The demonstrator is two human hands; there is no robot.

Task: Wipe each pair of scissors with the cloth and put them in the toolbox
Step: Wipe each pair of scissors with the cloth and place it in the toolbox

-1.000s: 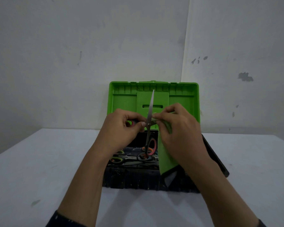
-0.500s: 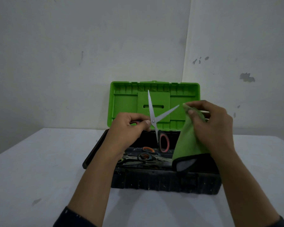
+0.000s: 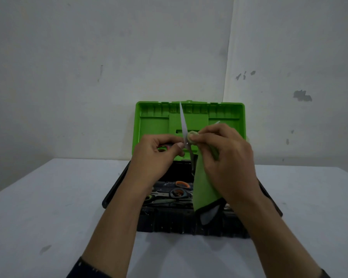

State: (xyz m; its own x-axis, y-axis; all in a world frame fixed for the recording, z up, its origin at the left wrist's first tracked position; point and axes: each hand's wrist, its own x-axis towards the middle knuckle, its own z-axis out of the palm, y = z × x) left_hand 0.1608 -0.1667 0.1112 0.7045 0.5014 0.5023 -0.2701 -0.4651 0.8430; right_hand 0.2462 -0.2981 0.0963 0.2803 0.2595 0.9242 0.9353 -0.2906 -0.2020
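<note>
My left hand [image 3: 157, 155] grips the handle of a pair of scissors [image 3: 182, 121], held over the open toolbox [image 3: 117, 189] with the blades spread; one blade points straight up. My right hand [image 3: 225, 157] pinches the green cloth [image 3: 204, 189] against the other blade near the pivot; that blade's tip shows above my knuckles. The cloth hangs down from my fingers into the box. Several scissors [image 3: 178, 193] with orange and black handles lie inside the black base.
The toolbox's green lid [image 3: 155, 125] stands upright behind my hands, close to the white wall. The box sits on a white table [image 3: 48, 207], which reaches out to both sides.
My right hand moved left with the cloth, from beyond the spread blade's tip back to the pivot. The left hand kept its hold on the handle.
</note>
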